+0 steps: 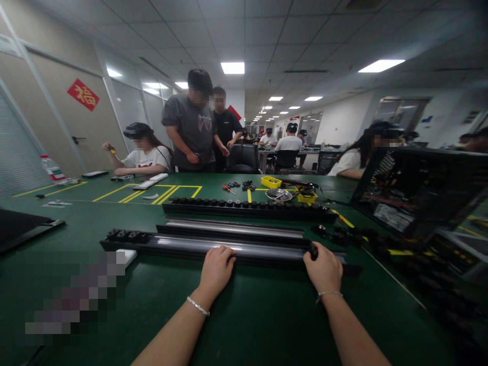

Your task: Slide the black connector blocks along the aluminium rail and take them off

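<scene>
A long black channel rail [179,247] with a shiny inner face lies across the table before me. Small round black parts [125,234] sit in a row at its left end. My left hand [218,269] is closed over the rail's near edge, close to its middle. Near the rail's right end, my right hand [326,269] pinches a small black part [313,251], its exact kind partly hidden by the fingers. Behind lies a second, shorter-looking channel rail [236,229], and beyond it a rail filled with a row of black parts [244,206].
Many loose black parts [423,274] cover the right side beside an open computer case [404,193]. Yellow trays [271,181], a metal dish [278,194] and red-handled pliers [229,189] stand at the back. A bottle [52,169] is far left. Several people are around.
</scene>
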Demonstrator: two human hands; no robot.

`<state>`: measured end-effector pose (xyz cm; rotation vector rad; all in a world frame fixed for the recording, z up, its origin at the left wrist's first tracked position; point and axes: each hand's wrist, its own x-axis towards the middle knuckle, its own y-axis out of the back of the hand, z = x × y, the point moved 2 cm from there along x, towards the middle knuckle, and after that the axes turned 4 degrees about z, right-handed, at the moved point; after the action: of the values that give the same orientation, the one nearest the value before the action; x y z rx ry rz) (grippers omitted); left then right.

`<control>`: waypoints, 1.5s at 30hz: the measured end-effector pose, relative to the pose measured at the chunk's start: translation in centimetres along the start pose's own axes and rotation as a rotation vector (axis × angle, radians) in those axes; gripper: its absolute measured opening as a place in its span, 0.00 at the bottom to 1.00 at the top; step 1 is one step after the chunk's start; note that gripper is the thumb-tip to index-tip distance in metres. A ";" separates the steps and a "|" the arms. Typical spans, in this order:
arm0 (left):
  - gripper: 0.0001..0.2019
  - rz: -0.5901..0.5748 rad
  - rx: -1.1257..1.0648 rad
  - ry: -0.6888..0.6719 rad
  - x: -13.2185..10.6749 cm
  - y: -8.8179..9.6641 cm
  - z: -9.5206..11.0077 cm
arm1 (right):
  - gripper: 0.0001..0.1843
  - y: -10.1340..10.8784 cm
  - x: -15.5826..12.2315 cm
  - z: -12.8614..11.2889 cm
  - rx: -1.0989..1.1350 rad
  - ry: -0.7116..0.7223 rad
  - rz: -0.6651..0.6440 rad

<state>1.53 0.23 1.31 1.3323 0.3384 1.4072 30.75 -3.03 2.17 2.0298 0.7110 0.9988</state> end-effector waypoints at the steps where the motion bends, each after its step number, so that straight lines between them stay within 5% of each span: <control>1: 0.07 0.001 0.000 -0.001 0.0 0.0 0.0 | 0.25 0.0 0.0 0.1 0.004 -0.003 -0.005; 45: 0.07 0.043 -0.014 -0.029 0.0 -0.2 -0.3 | 0.27 0.5 0.9 1.8 -0.032 -0.045 -0.001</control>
<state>1.41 0.39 1.08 1.3545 0.2808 1.4221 32.82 -3.35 2.19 2.0178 0.6684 0.9556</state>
